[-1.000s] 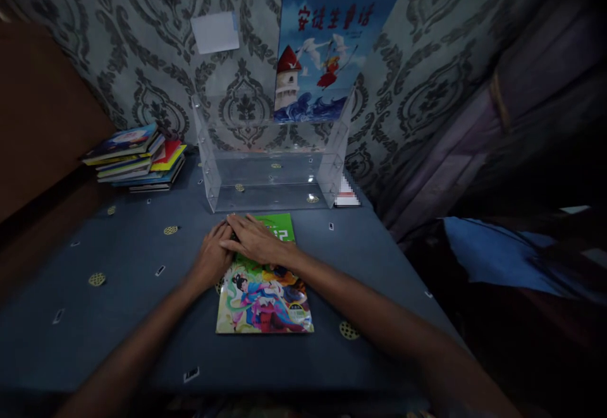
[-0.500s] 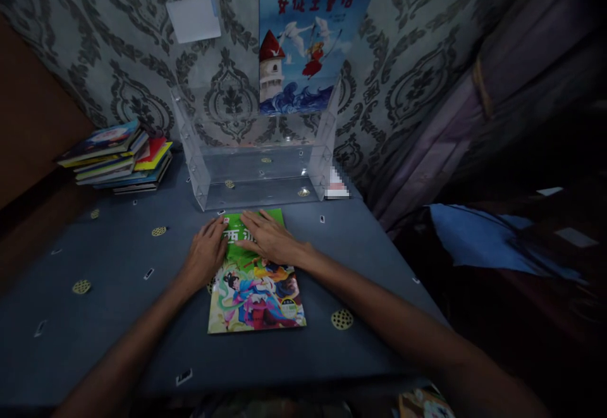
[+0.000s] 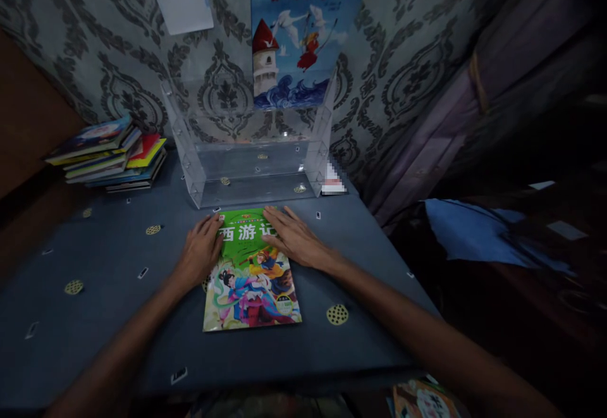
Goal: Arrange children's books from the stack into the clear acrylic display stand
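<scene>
A thin picture book with a green cover (image 3: 250, 272) lies flat on the dark blue table (image 3: 118, 317), just in front of a clear acrylic rack (image 3: 256, 165). My left hand (image 3: 199, 255) rests flat at the book's upper left edge, fingers spread. At the upper right edge, my right hand (image 3: 296, 238) lies flat with its fingers apart. A blue picture book (image 3: 296, 32) stands upright in the rack against the patterned wall.
A stack of several thin books (image 3: 107, 155) sits at the back left of the table. Small round gold discs and tags dot the tabletop. A blue cloth (image 3: 469, 234) lies in the dark area to the right. Another book peeks out below the table's front edge (image 3: 422, 399).
My hands, together over the book's top a second ago, have slid apart to its left and right edges, uncovering the title. The view has shifted slightly.
</scene>
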The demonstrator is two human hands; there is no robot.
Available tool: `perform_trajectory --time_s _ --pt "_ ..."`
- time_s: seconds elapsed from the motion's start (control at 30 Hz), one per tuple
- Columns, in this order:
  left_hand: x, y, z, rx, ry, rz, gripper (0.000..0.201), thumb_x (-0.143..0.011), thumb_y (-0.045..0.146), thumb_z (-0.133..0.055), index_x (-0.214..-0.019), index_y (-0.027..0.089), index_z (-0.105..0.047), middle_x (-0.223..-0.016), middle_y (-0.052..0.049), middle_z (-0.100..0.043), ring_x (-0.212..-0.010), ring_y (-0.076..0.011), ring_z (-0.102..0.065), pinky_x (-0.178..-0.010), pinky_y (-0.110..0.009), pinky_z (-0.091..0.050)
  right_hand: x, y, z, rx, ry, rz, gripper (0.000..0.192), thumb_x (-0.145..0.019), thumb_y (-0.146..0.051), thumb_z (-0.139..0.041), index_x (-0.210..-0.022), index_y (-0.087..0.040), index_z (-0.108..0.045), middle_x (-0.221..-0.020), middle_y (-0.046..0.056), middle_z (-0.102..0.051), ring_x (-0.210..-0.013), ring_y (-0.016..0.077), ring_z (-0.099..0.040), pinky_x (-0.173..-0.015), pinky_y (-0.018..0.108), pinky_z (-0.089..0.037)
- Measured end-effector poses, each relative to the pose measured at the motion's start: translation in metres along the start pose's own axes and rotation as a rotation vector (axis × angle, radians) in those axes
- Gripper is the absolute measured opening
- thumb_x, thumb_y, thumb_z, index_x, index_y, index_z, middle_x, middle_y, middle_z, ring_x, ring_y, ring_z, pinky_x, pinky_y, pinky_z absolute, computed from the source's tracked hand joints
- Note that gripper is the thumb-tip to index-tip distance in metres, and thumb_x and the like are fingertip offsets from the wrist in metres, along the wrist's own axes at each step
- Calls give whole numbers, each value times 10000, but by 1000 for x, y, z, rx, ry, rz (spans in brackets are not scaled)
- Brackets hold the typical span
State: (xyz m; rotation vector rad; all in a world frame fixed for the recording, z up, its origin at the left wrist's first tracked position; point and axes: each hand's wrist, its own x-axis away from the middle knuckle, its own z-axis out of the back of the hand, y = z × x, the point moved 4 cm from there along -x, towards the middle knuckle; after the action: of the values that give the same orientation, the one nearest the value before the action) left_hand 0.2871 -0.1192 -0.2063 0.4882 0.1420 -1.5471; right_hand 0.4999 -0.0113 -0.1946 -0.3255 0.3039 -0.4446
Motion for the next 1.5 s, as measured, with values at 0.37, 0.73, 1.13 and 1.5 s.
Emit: perform_trajectory --time_s 0.37,0.73,1.13,1.5 --pt "-17 9 16 -92 -45 -57 262 -977 280 -424 -1138 188 -609 -1187 -142 -685 -1231 -348 -543 -978 -535 -485 3 23 -5 -312 116 -111 724 -1007 -665 -261 -1494 -175 -479 -1550 140 -476 -1484 271 -384 -1259 568 -189" --pt "-61 75 -17 71 -189 -385 397 -1030 240 -356 -1373 204 -553 -1417 -88 -613 -1407 -286 -428 -1112 -528 -383 -2 50 -5 -914 235 -295 869 -864 -856 -353 -1443 -240 -554 -1504 89 -546 -1398 282 -507 -1239 507 -291" --pt "-82 82 -27 63 -215 -384 385 -1043 281 -342 -1290 164 -613 -1321 -127 -665 -1241 -260 -562 -1068 -470 -396 0 47 -2 -767 237 -257 842 -902 -824 -306 -1420 -221 -584 -1524 88 -524 -1441 265 -451 -1253 485 -272" --pt "-81 73 -32 160 -228 -335 391 -1008 263 -385 -1303 191 -630 -1341 -105 -656 -1265 -260 -549 -1070 -456 -409 5 43 -2 -597 213 -163 753 -977 -730 -256 -1455 -223 -543 -1534 91 -512 -1452 242 -435 -1255 494 -265"
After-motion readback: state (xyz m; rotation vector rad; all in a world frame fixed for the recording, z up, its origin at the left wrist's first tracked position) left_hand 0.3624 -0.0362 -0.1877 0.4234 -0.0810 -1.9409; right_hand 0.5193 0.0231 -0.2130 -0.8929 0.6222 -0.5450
